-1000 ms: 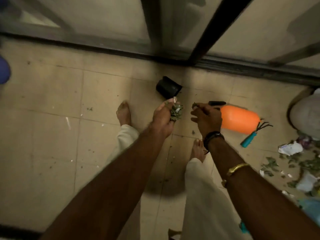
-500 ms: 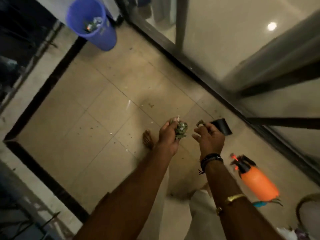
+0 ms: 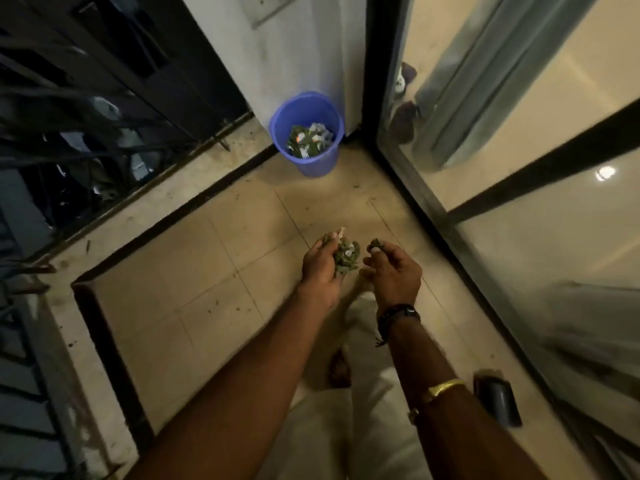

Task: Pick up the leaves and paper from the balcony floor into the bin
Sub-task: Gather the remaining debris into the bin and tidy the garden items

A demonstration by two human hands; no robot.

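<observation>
My left grip (image 3: 320, 268) is curled round a loose wad of leaves (image 3: 346, 258), and a paper scrap (image 3: 342, 232) pokes out past the fingertips. My right grip (image 3: 394, 277) pinches a smaller leaf bit (image 3: 375, 244) between thumb and fingertips. The two grips are just beside each other, not touching. The bin (image 3: 320, 164) stands well ahead of both, in the corner, with leaves and paper in it.

The wad bulges out of the open side of my left grip, so I judge crumbs could shake loose onto the floor (image 3: 207, 265) below before I reach the bin. The scrap looks barely caught and would likely slip first. If I let go short of the bin, such light bits could drift and land beside it or against the glass door (image 3: 519, 188) to the right of my grips.

I can read no brand, label or writing anywhere. The wall plate (image 3: 272, 5) beyond the bin is too blurred to tell.
</observation>
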